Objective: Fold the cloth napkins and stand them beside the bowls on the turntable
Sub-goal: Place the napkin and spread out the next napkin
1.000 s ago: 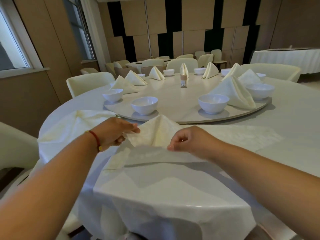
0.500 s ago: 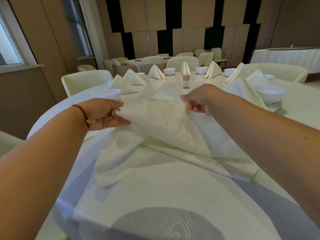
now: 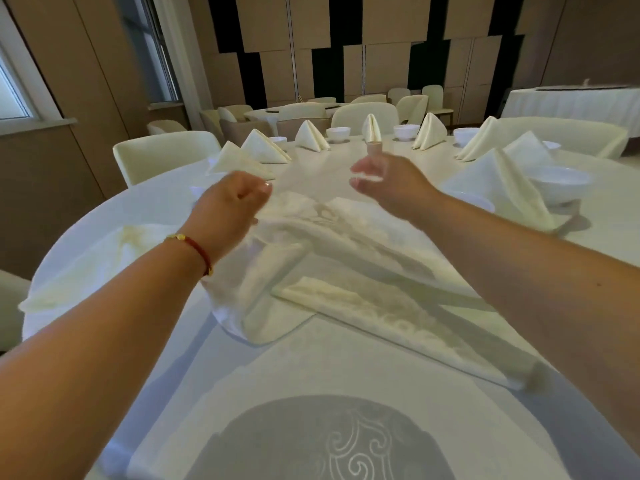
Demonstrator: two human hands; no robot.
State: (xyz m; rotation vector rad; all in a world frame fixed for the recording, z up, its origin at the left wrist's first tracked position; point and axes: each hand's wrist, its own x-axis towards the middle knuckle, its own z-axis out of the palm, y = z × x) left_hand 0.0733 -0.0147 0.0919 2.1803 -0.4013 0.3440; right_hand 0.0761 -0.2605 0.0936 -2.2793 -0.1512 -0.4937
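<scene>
A cream cloth napkin (image 3: pixel 346 244) lies loosely spread and partly doubled over the round table's front and the near rim of the turntable (image 3: pixel 322 168). My left hand (image 3: pixel 225 209) has curled fingers and grips the napkin's left far edge. My right hand (image 3: pixel 384 181) hovers, blurred, just above the far corner with fingers apart and nothing visibly between them. Several folded napkins stand around the turntable, such as one on the right (image 3: pixel 498 188) and one at the far left (image 3: pixel 263 147), beside white bowls (image 3: pixel 557 181).
A second unfolded napkin (image 3: pixel 104 258) lies flat on the table at the left. A small brown jar (image 3: pixel 374 146) stands mid-turntable behind my right hand. Cream chairs (image 3: pixel 162 157) ring the table. Another clothed table (image 3: pixel 571 102) stands at the back right.
Both hands carried the napkin forward from the table edge onto the turntable's near rim. The right hand, pinching its corner half a second ago, has lifted off it.
</scene>
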